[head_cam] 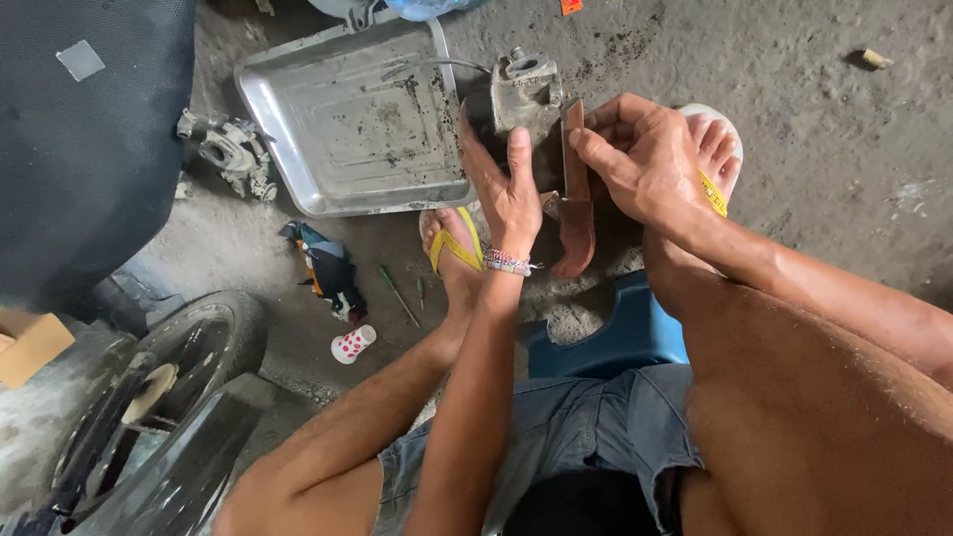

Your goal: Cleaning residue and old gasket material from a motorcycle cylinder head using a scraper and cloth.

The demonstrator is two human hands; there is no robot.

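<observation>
The left hand (504,189) is wrapped around 1 grey metal carburettor (524,91), fingers closed on its body and thumb pointing up along its near side. The right hand (643,157) pinches 1 flat rust-brown blade-like tool (575,189), fingertips closed on its upper edge, pressed against the carburettor's right face at 3 o'clock. The carburettor sits just above the middle of the view, at 12 o'clock from the left hand.

At 9 o'clock from the hands lies 1 dented metal tray (347,119), spotted with grime. Further out at 9 o'clock, 1 second metal engine part (230,151) rests on the concrete floor (844,149). At 7 o'clock lie 1 crumpled multicoloured rag (328,268), 1 thin green-handled screwdriver (399,295) and 1 small white cap with red dots (352,343). 2 yellow-strapped sandals show, 1 on each foot (455,248). 1 tyre (164,382) sits at 8 o'clock, and 1 blue stool (620,337) shows under the person.
</observation>
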